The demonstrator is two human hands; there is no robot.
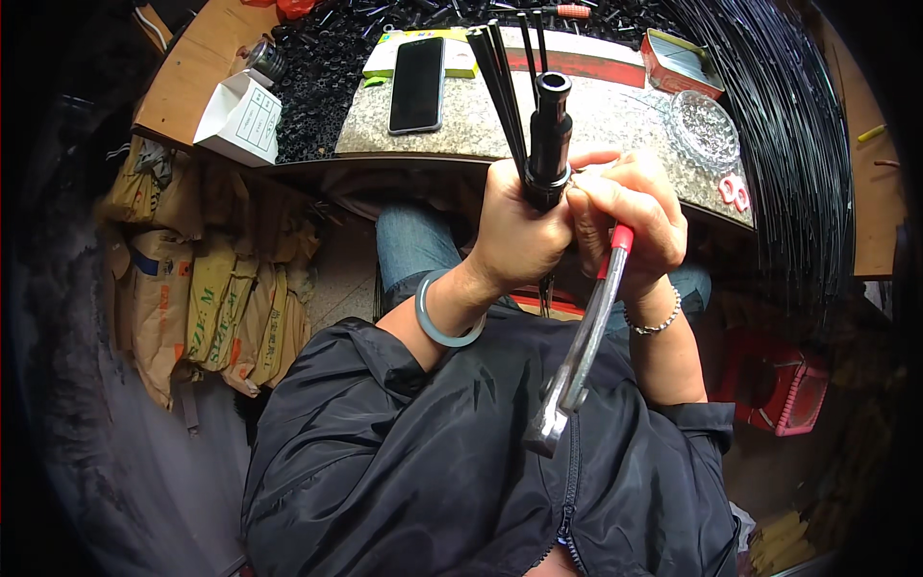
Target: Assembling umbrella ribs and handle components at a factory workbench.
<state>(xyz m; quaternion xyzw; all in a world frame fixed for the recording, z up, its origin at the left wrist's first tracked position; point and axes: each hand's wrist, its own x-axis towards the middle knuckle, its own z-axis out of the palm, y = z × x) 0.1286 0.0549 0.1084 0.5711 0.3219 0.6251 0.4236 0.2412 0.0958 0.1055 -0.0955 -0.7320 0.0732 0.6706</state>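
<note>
In front of my body, my left hand (510, 236) is closed round a black stepped tube (551, 135) with an open round end facing up. Several thin black rods (500, 91) stick up out of the same fist. My right hand (642, 207) touches the tube's side, thumb and fingertips pinched there. What the fingertips pinch is too small to make out. Held in the right palm are red-handled metal pliers (580, 356), their head pointing down toward my jacket.
A phone (417, 87) lies on the stone-like board (375, 130). Beyond are loose black parts (327, 58); a white box (240, 115) stands left. To the right are a glass dish (704, 130), pink scissor handles (734, 193), an open tin (681, 62) and hanging black rods (788, 144).
</note>
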